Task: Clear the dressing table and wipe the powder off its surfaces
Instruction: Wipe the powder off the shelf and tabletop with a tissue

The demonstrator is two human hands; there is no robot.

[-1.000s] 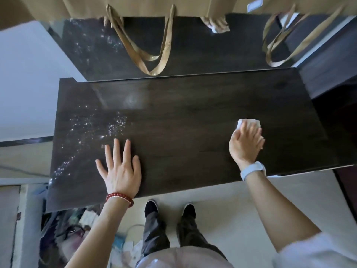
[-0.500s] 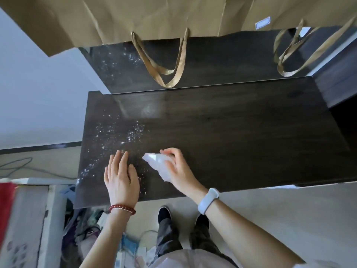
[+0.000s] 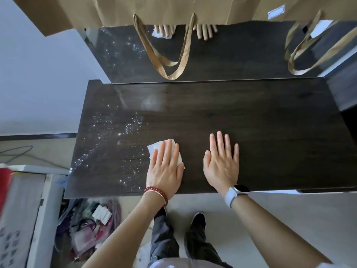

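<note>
The left hand (image 3: 165, 167) lies flat with straight fingers pressing a white wipe (image 3: 154, 147) onto the dark bench (image 3: 270, 122), low and left of centre in the frame; the right hand (image 3: 222, 161) rests flat just beside it, fingers spread, holding nothing; white powder (image 3: 116, 128) speckles the bench's left part, left of the wipe; paper-bag handles (image 3: 170, 62) hang at the top.

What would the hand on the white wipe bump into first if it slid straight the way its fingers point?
The left hand points away across the dressing table; bare dark wood lies ahead, then probably the mirror. The powder lies to its left.
</note>
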